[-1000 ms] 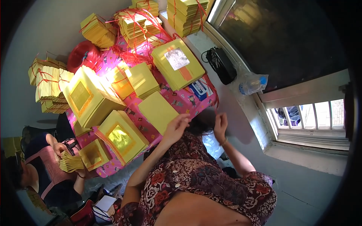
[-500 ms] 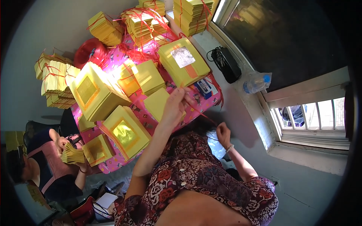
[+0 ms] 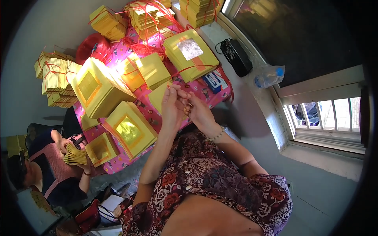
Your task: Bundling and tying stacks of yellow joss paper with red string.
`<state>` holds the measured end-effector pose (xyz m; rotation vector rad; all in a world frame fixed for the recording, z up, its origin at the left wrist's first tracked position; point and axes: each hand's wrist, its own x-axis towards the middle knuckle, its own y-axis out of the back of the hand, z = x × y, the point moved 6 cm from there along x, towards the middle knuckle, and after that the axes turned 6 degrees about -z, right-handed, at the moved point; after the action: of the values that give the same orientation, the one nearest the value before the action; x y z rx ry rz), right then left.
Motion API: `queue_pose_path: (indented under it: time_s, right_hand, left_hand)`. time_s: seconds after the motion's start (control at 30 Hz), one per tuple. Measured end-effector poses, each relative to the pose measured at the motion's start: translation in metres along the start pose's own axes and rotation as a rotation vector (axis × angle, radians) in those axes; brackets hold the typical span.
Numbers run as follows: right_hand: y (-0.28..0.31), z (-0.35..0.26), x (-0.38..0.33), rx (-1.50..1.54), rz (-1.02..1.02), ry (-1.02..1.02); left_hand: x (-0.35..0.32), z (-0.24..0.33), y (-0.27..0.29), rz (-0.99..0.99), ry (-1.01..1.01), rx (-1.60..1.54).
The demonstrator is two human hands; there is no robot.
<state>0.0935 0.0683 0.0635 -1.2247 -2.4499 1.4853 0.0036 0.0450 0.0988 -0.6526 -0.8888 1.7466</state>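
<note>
My left hand (image 3: 171, 103) and my right hand (image 3: 200, 115) meet over the near edge of the pink table cover, fingertips together. Between them they pinch a thin red plastic string (image 3: 185, 70), which curves up from my left fingers across the front of a yellow paper stack (image 3: 191, 55). That stack bears a silvery square and an orange band. Behind my left hand, a lower yellow stack (image 3: 157, 98) is partly hidden. The string's lower end is hidden by my fingers.
Several yellow paper stacks (image 3: 128, 131) cover the pink table (image 3: 151, 114). A red string roll (image 3: 93, 48) sits behind them. A blue-and-white packet (image 3: 215, 82) lies at the right edge; a black case (image 3: 236, 59) and plastic bottle (image 3: 269, 77) rest on the sill. At left, a co-worker (image 3: 55, 165) holds fanned paper.
My right hand has risen from low right to join my left. My left hand has moved slightly left, and the string now arcs across the stack's front. The view has shifted slightly.
</note>
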Motion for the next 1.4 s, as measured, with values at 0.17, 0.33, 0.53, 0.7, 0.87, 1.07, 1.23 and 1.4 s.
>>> queue_pose_path:
  time_s: [0.17,0.33,0.53,0.7,0.87,1.07,1.23,1.4]
  right_hand:
    - [0.002,-0.007,0.001,-0.009,0.055,0.092]
    - [0.003,-0.040,-0.014,-0.034,0.056,0.208]
    - [-0.013,-0.074,-0.017,-0.380,0.007,0.425]
    - [0.017,-0.042,0.029,-0.608,0.009,0.189]
    - [0.074,-0.021,0.065,-0.730,0.109,0.080]
    - [0.056,-0.031,0.052,-0.710,0.098,0.065]
    - [0.037,-0.021,0.069,-1.061,-0.114,0.108]
    - [0.015,0.001,0.094,-1.247,-0.300,0.040]
  left_hand:
    - [-0.018,0.035,-0.005,0.035,-0.176,0.078]
    - [-0.048,0.075,0.003,-0.022,-0.430,0.075]
    - [-0.080,0.117,-0.001,0.115,-0.684,0.409]
    - [-0.082,0.093,0.064,0.599,-0.510,0.183]
    - [-0.102,0.017,0.139,0.763,-0.294,-0.029]
    - [-0.100,0.063,0.079,0.894,-0.535,0.608]
    - [-0.093,0.072,0.084,0.679,-0.481,0.488]
    - [-0.102,0.049,0.090,0.668,-0.417,0.276]
